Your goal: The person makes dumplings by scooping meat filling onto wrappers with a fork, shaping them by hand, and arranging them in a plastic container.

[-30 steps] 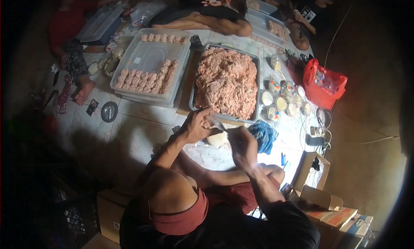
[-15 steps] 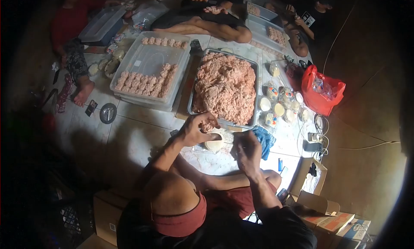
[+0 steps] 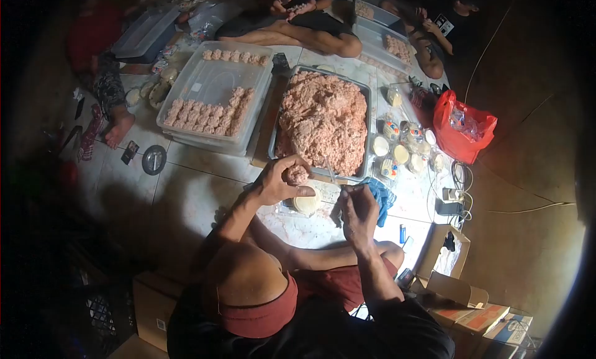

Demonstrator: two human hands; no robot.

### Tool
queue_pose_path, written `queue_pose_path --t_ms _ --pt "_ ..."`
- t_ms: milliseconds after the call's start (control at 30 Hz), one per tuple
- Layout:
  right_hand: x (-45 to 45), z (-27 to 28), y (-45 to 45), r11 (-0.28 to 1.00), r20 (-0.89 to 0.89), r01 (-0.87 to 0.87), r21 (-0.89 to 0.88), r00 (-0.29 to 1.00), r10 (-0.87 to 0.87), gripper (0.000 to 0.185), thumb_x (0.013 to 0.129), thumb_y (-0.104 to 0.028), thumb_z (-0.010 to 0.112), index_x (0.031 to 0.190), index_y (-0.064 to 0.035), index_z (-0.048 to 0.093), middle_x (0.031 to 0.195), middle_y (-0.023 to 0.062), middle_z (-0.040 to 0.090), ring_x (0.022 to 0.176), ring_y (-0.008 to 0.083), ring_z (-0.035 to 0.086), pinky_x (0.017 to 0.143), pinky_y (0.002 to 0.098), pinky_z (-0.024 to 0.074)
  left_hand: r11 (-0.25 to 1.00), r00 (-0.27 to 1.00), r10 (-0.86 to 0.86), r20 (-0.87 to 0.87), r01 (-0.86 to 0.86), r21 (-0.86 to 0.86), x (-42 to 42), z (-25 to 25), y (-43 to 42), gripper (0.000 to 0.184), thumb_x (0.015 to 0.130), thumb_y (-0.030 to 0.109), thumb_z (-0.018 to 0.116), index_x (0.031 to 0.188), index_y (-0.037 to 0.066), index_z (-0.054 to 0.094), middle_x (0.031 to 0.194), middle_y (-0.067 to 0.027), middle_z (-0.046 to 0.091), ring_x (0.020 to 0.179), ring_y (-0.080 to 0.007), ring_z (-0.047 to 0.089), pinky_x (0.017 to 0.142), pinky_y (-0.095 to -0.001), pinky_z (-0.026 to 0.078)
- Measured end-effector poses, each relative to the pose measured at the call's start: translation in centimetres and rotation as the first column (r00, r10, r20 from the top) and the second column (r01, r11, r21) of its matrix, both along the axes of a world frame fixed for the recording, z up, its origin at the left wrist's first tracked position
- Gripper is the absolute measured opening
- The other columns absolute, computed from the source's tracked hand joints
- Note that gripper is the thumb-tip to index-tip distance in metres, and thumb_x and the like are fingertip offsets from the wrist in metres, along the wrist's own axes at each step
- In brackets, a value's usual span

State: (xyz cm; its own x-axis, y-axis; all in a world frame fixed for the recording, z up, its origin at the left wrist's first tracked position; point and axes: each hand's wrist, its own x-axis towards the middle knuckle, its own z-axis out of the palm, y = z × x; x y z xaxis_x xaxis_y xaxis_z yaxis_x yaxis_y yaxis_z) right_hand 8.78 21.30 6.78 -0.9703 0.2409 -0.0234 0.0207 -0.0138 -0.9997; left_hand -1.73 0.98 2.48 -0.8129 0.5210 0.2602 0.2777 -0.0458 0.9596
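Observation:
In the head view my left hand (image 3: 273,184) curls around a small lump of pink minced mixture (image 3: 298,174), near the front edge of a grey tray. That tray (image 3: 370,120) holds a large mound of the same mixture (image 3: 323,120). My right hand (image 3: 360,211) pinches a thin metal utensil (image 3: 333,175), whose far end points toward the tray's front edge; its tip is too small to make out. Below my left hand, a pale round stack (image 3: 307,201) sits on the floor. A blue cloth (image 3: 380,200) lies beside my right hand.
At left, a clear plastic box (image 3: 217,79) bears rows of lumps. Wrapped pale rounds (image 3: 400,154) and a red bag (image 3: 462,126) are at right, with cables (image 3: 462,191) and an open carton (image 3: 447,253) nearer. People sit across the floor around other boxes.
My right hand has drawn away from my left, bringing the utensil out of the lump, and its far end now points up toward the tray. My left hand still holds the lump.

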Motion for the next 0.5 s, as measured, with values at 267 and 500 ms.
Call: queue_pose_path --t_ms 267,500 --pt "0.2 0.3 -0.2 0.966 0.002 -0.079 0.245 0.997 0.081 0.009 0.100 -0.005 0.060 0.101 0.0035 0.058 0.090 0.0094 0.067 0.084 0.0121 0.061 0.077 0.0282 0.0513 0.999 0.999 0.004 -0.042 -0.002 0.048 -0.2 -2.7 0.7 0.035 0.069 0.013 0.086 0.090 0.004 0.059 0.089 -0.0106 0.066 0.080 -0.0225 0.064 0.074 -0.0348 0.050" --pt "-0.2 -0.8 -0.4 0.993 0.081 -0.025 0.116 0.997 0.015 0.009 0.099 -0.004 0.060 0.101 0.0044 0.058 0.090 0.0061 0.065 0.085 0.0106 0.059 0.078 0.0275 0.0495 0.967 0.965 0.240 -0.103 -0.247 -0.058 -0.2 -3.8 1.9 0.034 0.075 0.017 0.087 0.091 0.004 0.059 0.086 -0.0111 0.068 0.080 -0.0220 0.067 0.074 -0.0356 0.052"
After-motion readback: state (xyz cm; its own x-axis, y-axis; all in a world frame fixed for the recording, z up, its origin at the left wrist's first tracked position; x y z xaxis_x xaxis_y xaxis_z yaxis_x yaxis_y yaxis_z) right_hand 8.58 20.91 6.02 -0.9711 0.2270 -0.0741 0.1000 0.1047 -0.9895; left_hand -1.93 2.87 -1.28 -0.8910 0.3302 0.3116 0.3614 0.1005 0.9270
